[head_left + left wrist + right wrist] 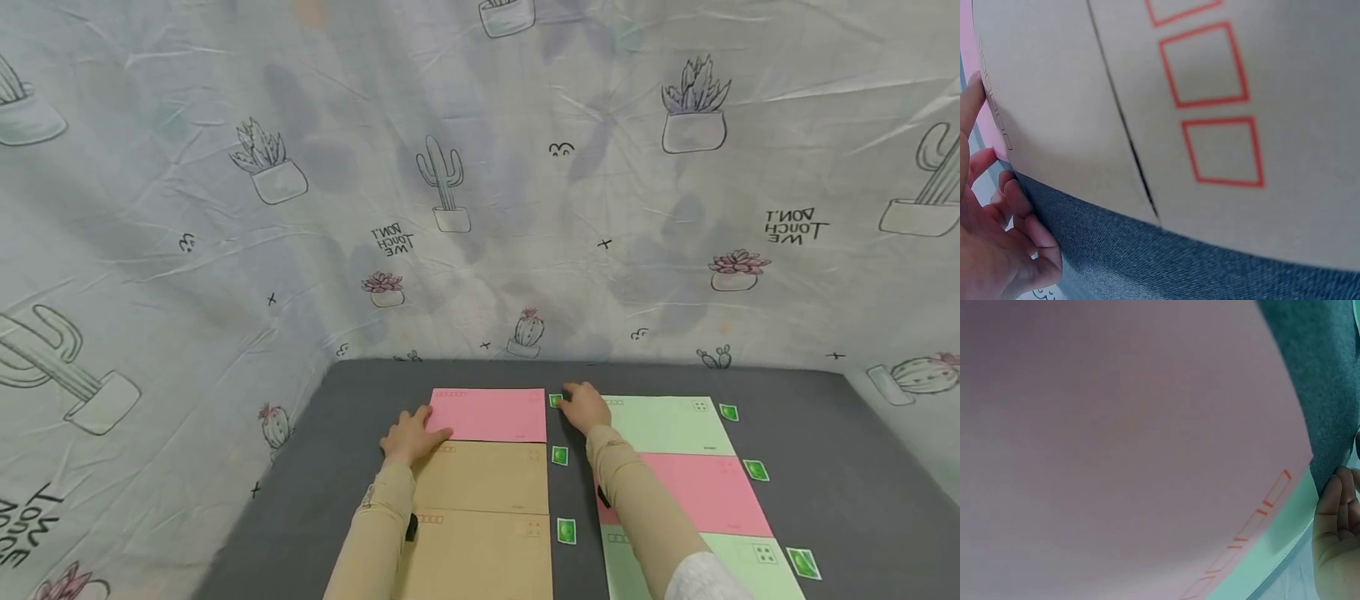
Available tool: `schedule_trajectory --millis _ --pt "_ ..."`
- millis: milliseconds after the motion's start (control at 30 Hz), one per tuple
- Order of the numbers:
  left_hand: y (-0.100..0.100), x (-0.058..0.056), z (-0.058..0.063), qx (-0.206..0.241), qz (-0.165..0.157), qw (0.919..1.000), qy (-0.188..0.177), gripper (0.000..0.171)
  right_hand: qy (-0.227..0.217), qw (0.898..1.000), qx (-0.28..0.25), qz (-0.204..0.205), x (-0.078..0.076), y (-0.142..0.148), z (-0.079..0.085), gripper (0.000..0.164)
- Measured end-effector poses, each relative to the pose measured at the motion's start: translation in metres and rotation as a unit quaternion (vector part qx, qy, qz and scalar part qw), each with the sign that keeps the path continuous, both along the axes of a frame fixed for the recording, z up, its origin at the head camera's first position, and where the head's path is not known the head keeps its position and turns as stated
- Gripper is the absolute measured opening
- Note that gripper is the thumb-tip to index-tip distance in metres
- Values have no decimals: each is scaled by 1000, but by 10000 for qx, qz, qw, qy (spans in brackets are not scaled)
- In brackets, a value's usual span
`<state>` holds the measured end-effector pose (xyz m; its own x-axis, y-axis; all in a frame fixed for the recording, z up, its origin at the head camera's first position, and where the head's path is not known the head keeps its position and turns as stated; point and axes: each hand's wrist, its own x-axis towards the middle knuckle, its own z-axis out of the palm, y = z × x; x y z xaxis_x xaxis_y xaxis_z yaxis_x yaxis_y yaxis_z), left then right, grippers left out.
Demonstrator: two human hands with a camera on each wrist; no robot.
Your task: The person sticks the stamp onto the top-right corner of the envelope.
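At the far end of the left column lies a pink envelope (487, 415). My left hand (408, 437) rests on its left edge, thumb stretched across the lower corner; some fingers look loosely bent in the left wrist view. My right hand (587, 408) is between the two columns, its fingertips at a small green stamp (555, 401) beside the pink envelope. Whether they pinch it or only touch it is hidden; the right wrist view shows bent fingers but no stamp. Close by this hand lies a light green envelope (667, 423).
Two brown envelopes (483, 477) continue the left column. Below the light green envelope lie a pink one (705, 492) and another green one (750, 567). More green stamps (560, 456) lie beside the envelopes on the dark grey table (300, 500). A cactus-print cloth (487, 208) hangs behind.
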<state>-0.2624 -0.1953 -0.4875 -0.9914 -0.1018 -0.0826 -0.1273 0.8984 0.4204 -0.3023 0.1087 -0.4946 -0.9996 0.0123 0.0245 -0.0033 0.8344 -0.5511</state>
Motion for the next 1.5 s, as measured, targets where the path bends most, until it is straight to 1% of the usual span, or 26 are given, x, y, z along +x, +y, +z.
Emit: schedule_trajectory --millis 233,367,500,633,767,967,1167,1333,1500 --pt "0 -6 5 -49 15 10000 11 71 120 9999 47 99 -9 1 3 30" --pt "2 -8 6 -12 17 10000 -6 71 55 10000 -42 38 -13 2 4 29" --pt "3 -10 3 -38 57 10000 -47 72 81 9994 -344 -65 -12 0 5 25" --pt "4 -11 1 -66 104 9999 -96 73 207 9968 -740 -211 -14 -1 3 19" --pt "8 -11 1 -22 124 9998 -138 73 207 9920 -1145 -488 -17 1 0 17" --pt "11 -13 0 -25 185 9998 -121 73 348 9808 -1732 -822 -26 0 -4 17" --pt "14 -13 -1 -58 241 9996 -166 74 240 9671 -2404 -799 -30 -8 -3 22" --pt "16 -13 -1 -23 286 9995 -147 74 148 9654 -2521 -648 -34 -16 -5 26" --pt "18 -15 -2 -19 323 9994 -137 74 -87 9648 -2563 -585 -36 -24 -4 38"
